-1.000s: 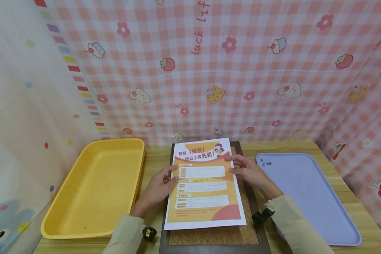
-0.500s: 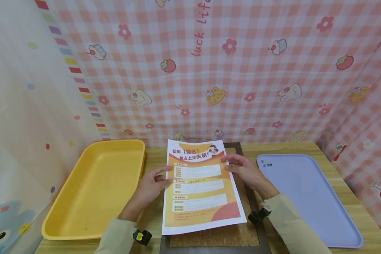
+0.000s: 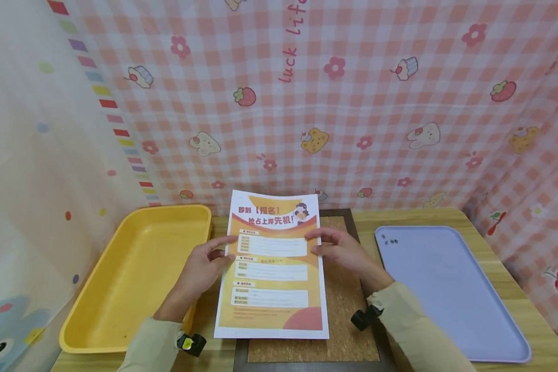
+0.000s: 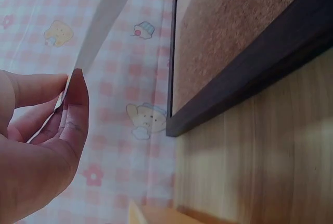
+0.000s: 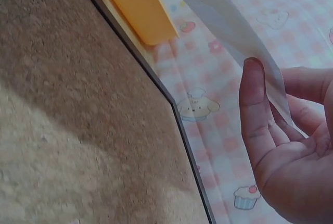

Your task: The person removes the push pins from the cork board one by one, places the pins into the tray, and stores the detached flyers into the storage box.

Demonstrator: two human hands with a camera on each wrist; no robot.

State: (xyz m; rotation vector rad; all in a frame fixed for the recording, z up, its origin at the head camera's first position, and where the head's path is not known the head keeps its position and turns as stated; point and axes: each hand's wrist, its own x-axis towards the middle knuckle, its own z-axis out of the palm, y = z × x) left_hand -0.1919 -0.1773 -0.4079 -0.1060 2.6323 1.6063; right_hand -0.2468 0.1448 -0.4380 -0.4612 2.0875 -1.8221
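Note:
A printed paper sheet (image 3: 270,271), yellow and orange with white boxes and Chinese lettering, is held up over the left part of a cork board (image 3: 346,305) with a dark frame. My left hand (image 3: 199,268) pinches the sheet's left edge between thumb and fingers. At the opposite edge, my right hand (image 3: 346,256) does the same. Both wrist views show the paper off the cork: the left hand (image 4: 49,135) grips its thin edge, and the right hand (image 5: 291,151) has the sheet (image 5: 229,26) between thumb and fingers. The sheet hides part of the board.
To the left stands a deep yellow tray (image 3: 153,268), partly behind the left forearm. A flat lilac tray (image 3: 446,289) lies on the right, with small dark items (image 3: 390,241) in its far left corner. A wooden table (image 3: 497,268) carries everything; patterned cloth (image 3: 269,119) hangs behind.
Both hands have carried the paper sheet leftward off the board's middle, uncovering more cork on the right. The sheet's far edge now appears higher. The trays and board have stayed put.

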